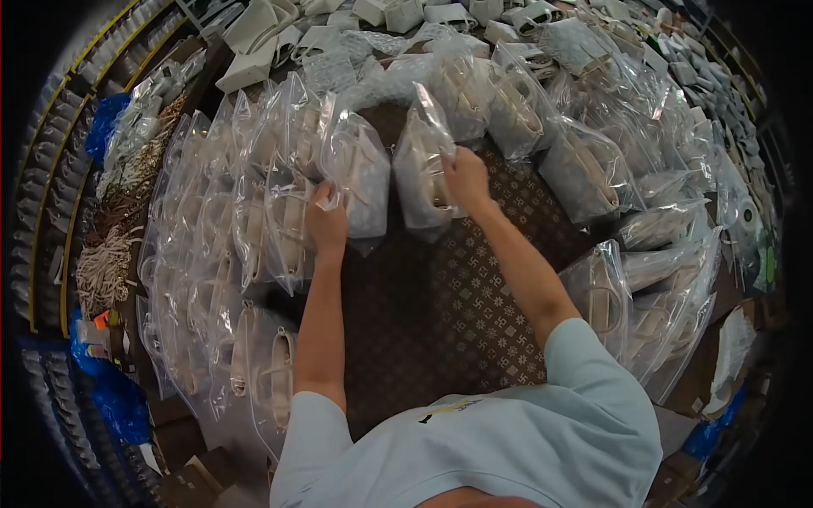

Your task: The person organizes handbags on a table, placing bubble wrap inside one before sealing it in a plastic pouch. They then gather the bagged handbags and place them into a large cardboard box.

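My left hand (326, 222) is closed on the edge of a pale handbag in a clear plastic bag (366, 182). That bag stands at the inner end of the left rows, and its plastic hides the fingertips in part. Across a narrow gap, my right hand (467, 179) grips the side of another plastic-bagged handbag (419, 182), cream-coloured and upright. Its fingers are wrapped on the plastic near the middle of the bag. Both handbags are over the far part of the dark patterned cloth (406, 330).
Rows of plastic-bagged handbags (224, 245) stand to the left, with more bagged handbags (589, 173) at right. Bubble wrap (373, 85) and unwrapped white bags (262, 42) lie at the back. Straps (106, 267) are heaped at far left, beside yellow-edged shelves (51, 203).
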Tool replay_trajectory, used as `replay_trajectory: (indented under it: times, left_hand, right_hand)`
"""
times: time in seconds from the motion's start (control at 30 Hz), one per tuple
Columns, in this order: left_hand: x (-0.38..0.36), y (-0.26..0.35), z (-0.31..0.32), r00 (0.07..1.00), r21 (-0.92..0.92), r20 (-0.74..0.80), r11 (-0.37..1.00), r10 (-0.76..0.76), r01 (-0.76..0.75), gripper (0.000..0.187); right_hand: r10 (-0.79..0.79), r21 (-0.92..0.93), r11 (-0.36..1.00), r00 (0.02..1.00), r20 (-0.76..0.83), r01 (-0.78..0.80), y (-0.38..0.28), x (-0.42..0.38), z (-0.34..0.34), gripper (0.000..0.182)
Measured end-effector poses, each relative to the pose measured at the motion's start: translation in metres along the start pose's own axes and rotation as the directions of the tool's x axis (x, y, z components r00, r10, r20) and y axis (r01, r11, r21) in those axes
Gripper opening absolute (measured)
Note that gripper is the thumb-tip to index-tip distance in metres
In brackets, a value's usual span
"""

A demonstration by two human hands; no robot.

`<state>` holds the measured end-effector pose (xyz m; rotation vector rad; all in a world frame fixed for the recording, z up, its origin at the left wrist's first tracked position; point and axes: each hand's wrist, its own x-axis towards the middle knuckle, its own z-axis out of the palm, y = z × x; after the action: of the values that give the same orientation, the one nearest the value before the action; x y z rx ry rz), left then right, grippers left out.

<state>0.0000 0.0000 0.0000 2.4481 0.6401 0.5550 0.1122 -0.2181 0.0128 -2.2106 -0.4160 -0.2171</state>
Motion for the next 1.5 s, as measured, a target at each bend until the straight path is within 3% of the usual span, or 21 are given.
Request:
replay_trajectory:
  times: [0.2,0.27,0.33,0.4,0.43,0.47,0.5,0.57,0.67,0.73,0.77,0.83,0.9,0.97,1.03,1.07,1.1,1.13,1.23,1.33,1.5]
  left_hand:
    - [0.031,-0.031,0.03,0.995,-0.39,-0.066,0.916,0.076,-0.096,0.053]
    - [0.008,0.003,0.016,0.951,-0.229,-0.305,0.965,0.054,-0.129,0.056]
    - [-0.015,0.018,0.004,0.846,-0.146,-0.497,0.942,0.194,-0.302,0.057]
    - [-0.05,0.032,0.013,0.803,-0.219,-0.526,0.868,0.28,-0.446,0.057]
    - [-0.067,0.052,0.016,0.831,-0.257,-0.435,0.837,0.347,-0.483,0.053]
    - [-0.08,0.075,0.02,0.845,-0.3,-0.34,0.804,0.412,-0.513,0.05]
    - [-0.085,0.1,0.027,0.857,-0.398,-0.243,0.759,0.455,-0.516,0.052]
    - [-0.08,0.135,0.045,0.852,-0.5,-0.144,0.706,0.503,-0.501,0.055]
    - [-0.042,0.168,0.071,0.941,-0.683,0.056,0.701,0.333,-0.208,0.071]
    - [-0.021,0.183,0.086,0.97,-0.527,0.124,0.842,0.207,-0.112,0.087]
    - [-0.015,0.186,0.094,0.976,-0.229,0.111,0.961,0.187,-0.158,0.09]
    - [-0.017,0.186,0.094,0.977,-0.283,0.189,0.958,0.101,-0.044,0.081]
    - [-0.021,0.182,0.098,0.965,-0.325,0.259,0.943,0.026,0.062,0.073]
    - [-0.03,0.169,0.105,0.964,-0.305,0.263,0.951,0.04,0.044,0.047]
    - [-0.031,0.173,0.099,0.967,-0.356,0.25,0.934,0.05,0.044,0.036]
    - [-0.035,0.173,0.095,0.97,-0.414,0.238,0.909,0.056,0.049,0.027]
    - [-0.041,0.17,0.09,0.972,-0.409,0.233,0.91,0.035,0.065,0.027]
    - [-0.045,0.165,0.084,0.977,-0.396,0.195,0.918,0.087,-0.003,0.024]
    - [-0.07,0.142,0.047,0.983,-0.409,0.17,0.912,0.077,-0.001,0.022]
    - [-0.099,0.113,-0.012,0.952,-0.519,0.22,0.801,-0.212,0.298,0.027]
    - [-0.117,0.063,-0.07,0.952,-0.485,0.058,0.824,-0.302,0.291,0.03]
  right_hand:
    - [0.023,0.163,0.985,0.978,0.21,-0.058,-0.023,0.037,0.052,0.045]
    - [-0.065,0.189,0.981,0.993,0.096,0.046,-0.009,0.062,0.029,0.058]
    - [-0.333,-0.371,0.917,0.798,-0.503,0.149,0.02,0.098,-0.001,0.064]
    - [-0.339,-0.559,0.82,0.681,-0.649,-0.124,0.054,0.133,-0.018,0.05]
    - [-0.332,-0.558,0.819,0.683,-0.651,-0.135,0.074,0.144,-0.022,0.05]
    - [-0.045,-0.434,0.886,0.902,-0.43,-0.163,0.096,0.151,-0.022,0.039]
    - [0.219,-0.315,0.918,0.97,-0.107,-0.242,0.109,0.153,-0.023,0.028]
    - [0.115,-0.283,0.947,0.984,-0.136,-0.15,0.101,0.126,-0.023,0.025]
    - [0.013,-0.123,0.992,1.0,0.02,-0.01,0.067,0.046,-0.041,0.018]
    - [-0.166,0.163,0.978,0.962,0.218,0.131,0.066,-0.003,-0.054,0.02]
    - [-0.159,0.166,0.978,0.963,0.216,0.124,0.062,-0.002,-0.073,0.02]
    - [-0.17,0.165,0.981,0.847,0.503,0.098,0.05,0.006,-0.119,0.026]
    - [0.051,0.217,0.973,0.991,0.126,-0.078,0.067,0.044,-0.137,0.036]
    - [-0.281,-0.379,0.922,0.815,-0.508,0.081,0.117,0.111,-0.128,0.047]
    - [-0.288,-0.48,0.876,0.752,-0.592,-0.042,0.152,0.162,-0.109,0.048]
    - [-0.289,-0.476,0.879,0.759,-0.583,-0.031,0.153,0.163,-0.11,0.048]
    - [-0.032,-0.446,0.885,0.937,-0.349,-0.136,0.148,0.163,-0.11,0.042]
    - [0.232,-0.457,0.858,0.971,-0.065,-0.235,0.143,0.162,-0.109,0.036]
    - [0.145,-0.474,0.868,0.989,-0.036,-0.144,0.12,0.121,-0.106,0.029]
    - [0.166,-0.216,0.954,0.965,-0.203,-0.209,0.089,0.033,-0.116,0.034]
    - [0.264,0.199,0.95,0.96,-0.093,-0.242,0.005,-0.105,-0.087,0.016]
